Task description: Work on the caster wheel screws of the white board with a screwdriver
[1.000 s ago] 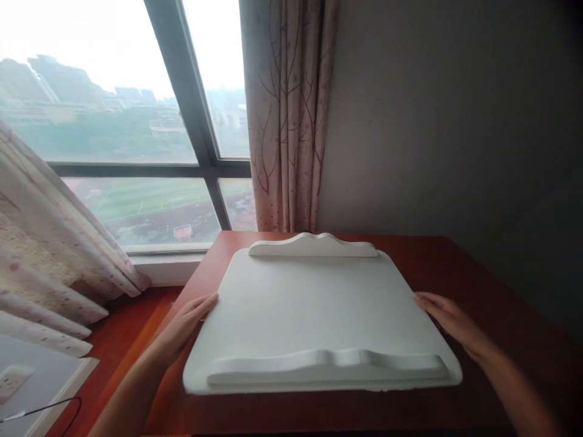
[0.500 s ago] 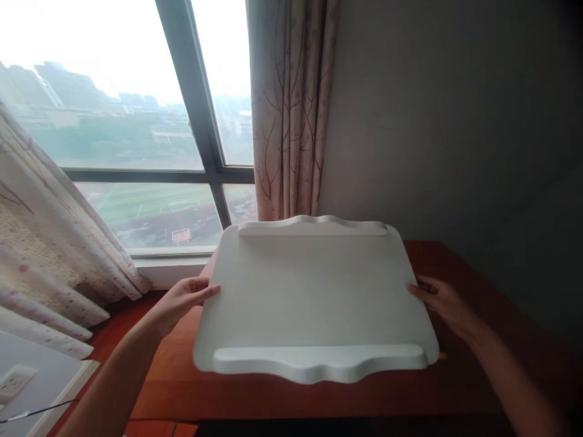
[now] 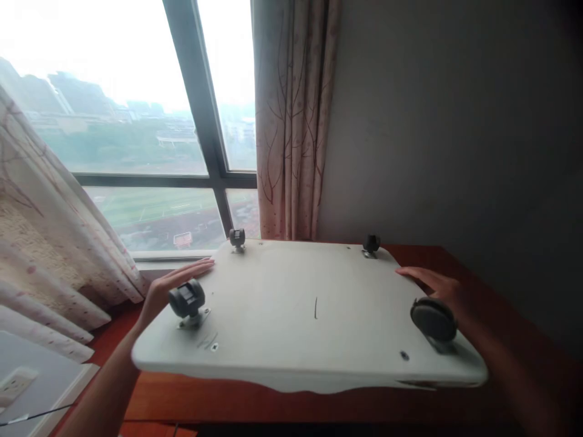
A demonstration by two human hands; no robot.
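A white caster board (image 3: 282, 303) is in front of me with its underside up. Four-cornered with rounded ends, it carries a dark caster near each corner, such as the near-left caster (image 3: 187, 300) and the near-right caster (image 3: 433, 320). My left hand (image 3: 175, 282) grips its left edge, the long fingers lying along the rim. At the opposite edge, my right hand (image 3: 437, 282) holds the board, partly hidden behind the near-right caster. The wavy lip shows only below the near edge. Small screw marks and a short dark scratch are on the underside.
Beneath the board is a reddish-brown wooden table (image 3: 200, 397). Behind it hangs a patterned curtain (image 3: 291, 121) beside a large window (image 3: 150, 139), with a grey wall (image 3: 446, 121) to the right. A wall socket (image 3: 17, 385) with a cable is at lower left.
The board has been turned over: its top with two wavy lips faced me, and now the underside with the casters shows. Both hands remain at its side edges.
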